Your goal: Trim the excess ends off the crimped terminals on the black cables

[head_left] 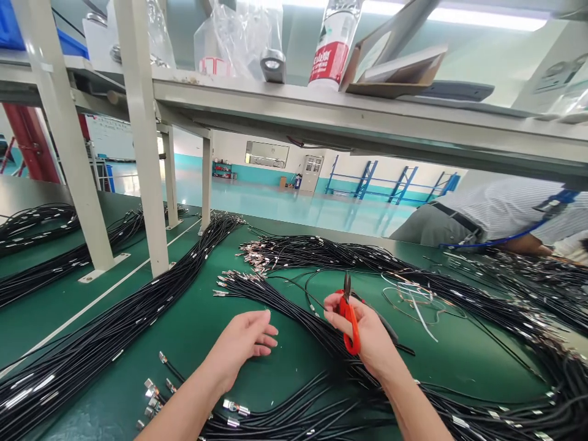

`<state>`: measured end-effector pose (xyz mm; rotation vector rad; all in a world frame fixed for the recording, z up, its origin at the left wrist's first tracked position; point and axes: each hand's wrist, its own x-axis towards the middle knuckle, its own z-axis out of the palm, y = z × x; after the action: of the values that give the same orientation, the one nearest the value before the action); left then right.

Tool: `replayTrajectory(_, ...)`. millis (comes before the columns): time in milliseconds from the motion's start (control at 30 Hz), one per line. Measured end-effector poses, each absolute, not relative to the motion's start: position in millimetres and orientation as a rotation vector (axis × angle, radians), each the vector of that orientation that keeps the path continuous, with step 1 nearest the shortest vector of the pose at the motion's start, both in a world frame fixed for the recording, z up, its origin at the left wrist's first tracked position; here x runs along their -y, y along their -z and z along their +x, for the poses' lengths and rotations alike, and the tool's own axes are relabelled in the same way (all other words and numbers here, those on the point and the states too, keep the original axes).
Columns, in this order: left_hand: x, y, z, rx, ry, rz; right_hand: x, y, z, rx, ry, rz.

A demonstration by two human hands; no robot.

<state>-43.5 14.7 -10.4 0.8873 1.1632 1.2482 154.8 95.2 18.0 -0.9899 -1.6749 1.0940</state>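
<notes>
My right hand (362, 331) is closed round a pair of red-handled scissors (351, 324), their short dark blades pointing up. A thin black cable runs close to its fingertips; whether they touch it I cannot tell. Left of it, my left hand (245, 337) hovers over the green table with loosely bent fingers and nothing in them. Between and behind the hands lies a bundle of black cables (285, 309) with metal terminals at its far end. Cables with silver connectors (236, 407) lie below my left hand.
Long cable bundles (160, 291) stretch along the left, and another bundle (321, 251) lies farther back. Loose pale wires (413, 294) sit at right. White posts (149, 153) carry a shelf (275, 98) with a bottle (331, 49). A person (496, 211) leans over cables at far right.
</notes>
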Motion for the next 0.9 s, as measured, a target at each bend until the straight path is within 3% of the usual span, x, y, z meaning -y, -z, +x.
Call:
replayTrajectory(133,-21,16,-47,-0.857,-1.37,0.404,-82,-29,160,1.954,-1.629,-0.816)
replayTrajectory(233,-28,18,-50,-0.681,-1.519,0.228,-74,-30,156,2.245,-1.799,-0.817)
replayTrajectory(367,-34,16,-60,-0.67,-1.726,0.063,-74,-26,148,2.356,-1.739,-0.923)
replayTrajectory(600,-28,9,-61,-0.657,-1.658,0.025,-93,-20,156,1.914,-1.485,-1.03)
replayTrajectory(900,-32,14,-77,-0.829,-1.681,-0.046,-96,-11,156,2.001,-1.472,-1.026)
